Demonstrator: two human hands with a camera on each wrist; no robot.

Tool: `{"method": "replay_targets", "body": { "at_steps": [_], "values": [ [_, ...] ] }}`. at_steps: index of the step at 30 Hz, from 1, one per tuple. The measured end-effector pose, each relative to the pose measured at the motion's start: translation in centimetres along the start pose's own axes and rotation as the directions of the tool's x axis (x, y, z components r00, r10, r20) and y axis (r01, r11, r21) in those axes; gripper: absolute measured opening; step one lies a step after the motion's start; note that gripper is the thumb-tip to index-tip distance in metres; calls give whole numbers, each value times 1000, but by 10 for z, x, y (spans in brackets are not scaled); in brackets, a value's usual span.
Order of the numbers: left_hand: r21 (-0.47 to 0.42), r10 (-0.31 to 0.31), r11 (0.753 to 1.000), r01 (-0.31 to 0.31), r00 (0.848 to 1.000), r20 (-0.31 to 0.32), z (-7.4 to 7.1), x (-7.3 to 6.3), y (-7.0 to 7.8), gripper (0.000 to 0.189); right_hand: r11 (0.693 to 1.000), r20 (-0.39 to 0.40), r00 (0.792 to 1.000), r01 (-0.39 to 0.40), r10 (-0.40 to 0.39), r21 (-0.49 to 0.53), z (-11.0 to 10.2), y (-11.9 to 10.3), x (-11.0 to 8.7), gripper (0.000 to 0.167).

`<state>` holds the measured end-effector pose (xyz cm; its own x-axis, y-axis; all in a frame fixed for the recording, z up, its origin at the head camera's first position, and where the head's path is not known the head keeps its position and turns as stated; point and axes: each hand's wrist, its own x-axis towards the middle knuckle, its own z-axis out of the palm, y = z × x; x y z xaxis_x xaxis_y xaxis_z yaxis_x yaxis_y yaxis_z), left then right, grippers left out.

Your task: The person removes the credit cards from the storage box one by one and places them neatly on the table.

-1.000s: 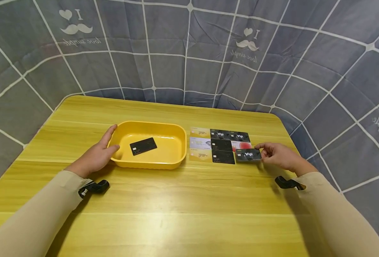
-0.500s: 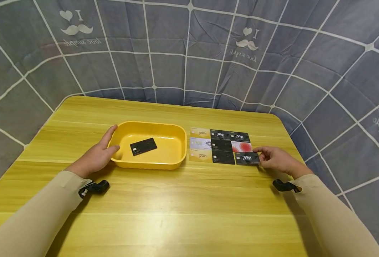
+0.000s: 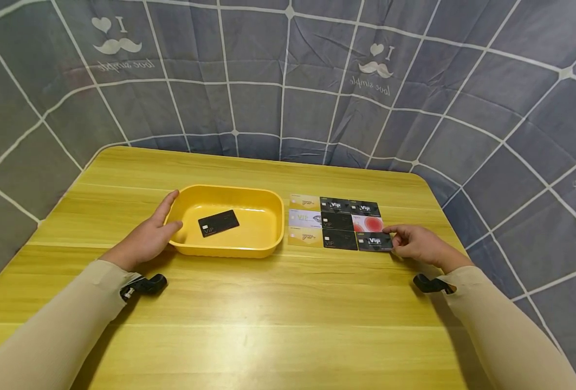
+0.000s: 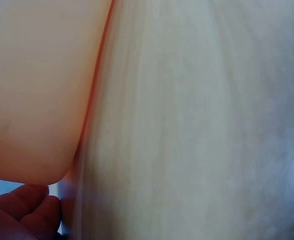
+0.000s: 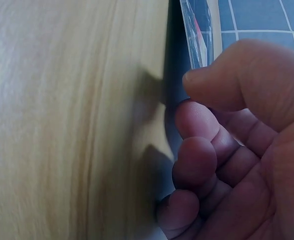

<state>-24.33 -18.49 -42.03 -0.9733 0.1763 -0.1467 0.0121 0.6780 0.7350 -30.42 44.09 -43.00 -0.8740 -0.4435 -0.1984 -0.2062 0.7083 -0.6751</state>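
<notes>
In the head view my left hand (image 3: 143, 238) holds a yellow plastic basin (image 3: 229, 252) by its left side, thumb over the rim. Curled fingers (image 4: 29, 205) show by the basin wall (image 4: 37, 100) in the left wrist view. A black VIP card (image 3: 219, 223) lies at a slant inside the basin. On the right, my right hand (image 3: 419, 245) pinches the right edge of a black Vip card (image 3: 373, 242). This card fills the front right place in a block of cards. The right wrist view shows the thumb (image 5: 211, 90) and curled fingertips (image 5: 194, 160) by the card's edge.
The block has three rows, with gold cards (image 3: 304, 236) at left, a silver VIP card (image 3: 302, 218), a red-patterned card (image 3: 367, 223) and several black cards (image 3: 336, 221). A wooden table (image 3: 248, 325) carries everything. Grey checked cloth (image 3: 258, 108) hangs behind it.
My right hand has moved down and slightly left, bringing the black Vip card from over the red-patterned card's lower edge into line with the front row. The left hand and basin stay put.
</notes>
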Motion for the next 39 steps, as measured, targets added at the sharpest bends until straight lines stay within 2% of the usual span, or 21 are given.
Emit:
{"method": "replay_targets", "body": {
  "at_steps": [21,39],
  "values": [
    [-3,17,1000,-17,1000,-4,0,-1,-1,76,996,-7,998,-58,58,-65,3,-1,3,54],
    [-13,7,1000,-7,1000,-1,0,0,-2,76,992,-19,998,-61,60,-110,6,-2,1,53]
  ]
}}
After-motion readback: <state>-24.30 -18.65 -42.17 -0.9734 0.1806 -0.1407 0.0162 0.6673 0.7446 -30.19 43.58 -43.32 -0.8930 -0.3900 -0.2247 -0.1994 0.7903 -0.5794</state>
